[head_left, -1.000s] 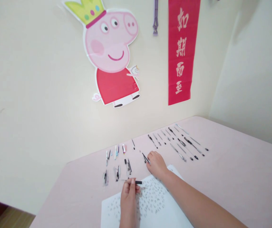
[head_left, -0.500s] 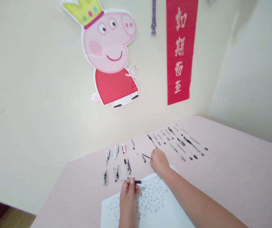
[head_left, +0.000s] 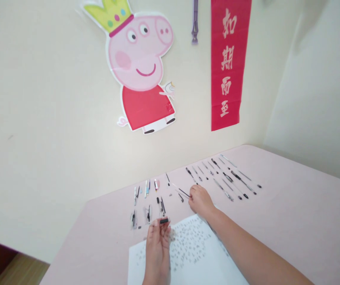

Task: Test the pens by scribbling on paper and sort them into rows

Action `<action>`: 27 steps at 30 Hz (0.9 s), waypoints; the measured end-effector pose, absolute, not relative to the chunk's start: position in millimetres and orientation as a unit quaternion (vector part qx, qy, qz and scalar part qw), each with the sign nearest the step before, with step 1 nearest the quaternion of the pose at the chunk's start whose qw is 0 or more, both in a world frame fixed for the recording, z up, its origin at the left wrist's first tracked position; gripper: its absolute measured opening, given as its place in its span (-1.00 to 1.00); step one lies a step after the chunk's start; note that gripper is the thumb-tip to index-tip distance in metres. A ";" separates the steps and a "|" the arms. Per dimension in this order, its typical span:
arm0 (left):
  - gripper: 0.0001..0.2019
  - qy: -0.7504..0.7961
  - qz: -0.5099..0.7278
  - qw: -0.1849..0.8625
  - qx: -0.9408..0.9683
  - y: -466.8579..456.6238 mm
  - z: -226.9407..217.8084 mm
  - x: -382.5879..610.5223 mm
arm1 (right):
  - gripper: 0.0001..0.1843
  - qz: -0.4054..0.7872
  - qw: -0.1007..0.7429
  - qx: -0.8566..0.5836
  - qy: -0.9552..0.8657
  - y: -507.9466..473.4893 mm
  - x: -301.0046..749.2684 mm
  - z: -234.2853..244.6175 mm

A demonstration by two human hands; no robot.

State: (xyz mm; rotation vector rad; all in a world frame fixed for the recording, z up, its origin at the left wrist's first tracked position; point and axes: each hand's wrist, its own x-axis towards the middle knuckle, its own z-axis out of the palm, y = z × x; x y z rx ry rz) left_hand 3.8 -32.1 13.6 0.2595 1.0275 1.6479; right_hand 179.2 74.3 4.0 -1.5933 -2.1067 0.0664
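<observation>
My left hand (head_left: 157, 240) is above the top left of a white sheet of paper (head_left: 211, 267). Its fingers are closed on a short black pen part (head_left: 164, 220), perhaps a cap or a grip section. Farther up the table, my right hand (head_left: 200, 200) pinches the near end of a thin dark pen refill (head_left: 184, 193), which points up and left. Most of its fingertips are hidden from me. A small dark clip-like pen part (head_left: 181, 198) lies just left of that hand. Small handwritten-looking marks cover the upper part of the sheet.
Several pens, refills and caps (head_left: 228, 177) lie in slanted rows on the pink table (head_left: 291, 213) at the right. More pen parts (head_left: 148, 213) are grouped on the left. Behind stands a wall with a pig cutout (head_left: 146, 105) and a red banner (head_left: 226, 63).
My left hand has shifted slightly left and up, its black pen part now sitting closer against the fingers. More of the thin stick beside my right hand shows. The view has shifted a little.
</observation>
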 end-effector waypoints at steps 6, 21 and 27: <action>-0.76 0.397 0.728 0.559 -0.004 -27.3 17.7 -4.2 | -0.81 0.103 0.372 -0.407 -0.828 65.5 168.9 9.4; -0.75 0.391 0.761 0.517 0.005 -18.4 10.4 -22.6 | -0.81 0.099 0.338 -0.348 -0.869 59.4 168.9 14.8; -0.79 0.400 0.760 0.512 0.013 -17.1 7.4 -23.6 | -0.83 0.075 0.321 -0.367 -0.870 61.3 169.3 10.1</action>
